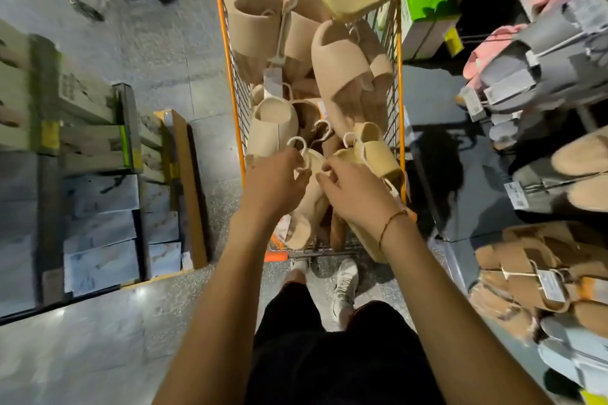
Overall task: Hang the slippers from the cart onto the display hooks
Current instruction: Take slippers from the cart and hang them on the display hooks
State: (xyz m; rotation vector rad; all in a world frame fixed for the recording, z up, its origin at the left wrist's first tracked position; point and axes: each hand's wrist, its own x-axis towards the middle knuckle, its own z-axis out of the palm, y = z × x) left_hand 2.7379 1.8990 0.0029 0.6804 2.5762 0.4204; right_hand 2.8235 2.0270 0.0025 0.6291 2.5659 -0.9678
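Picking a slipper pair out of the cart's near end, both hands in.

Left hand (279,176) has fingers curled round a white hanger hook (297,144) at the near end of the cart (399,102); right hand (350,187) sits just beside it, fingers bent at the same beige slipper pair (309,204), but firm grip or mere touch, cannot tell. The rest of the slippers (339,76) are heaped along the cart's whole length, hooks tangled among them. Display hooks (539,187) with pairs already hanging run along the cart's right side. To do it well: lift by the hook, not the sole, steady the pair with the right hand, and free it from neighbouring hangers before pulling up, or a second pair likely comes along and drops on the floor.
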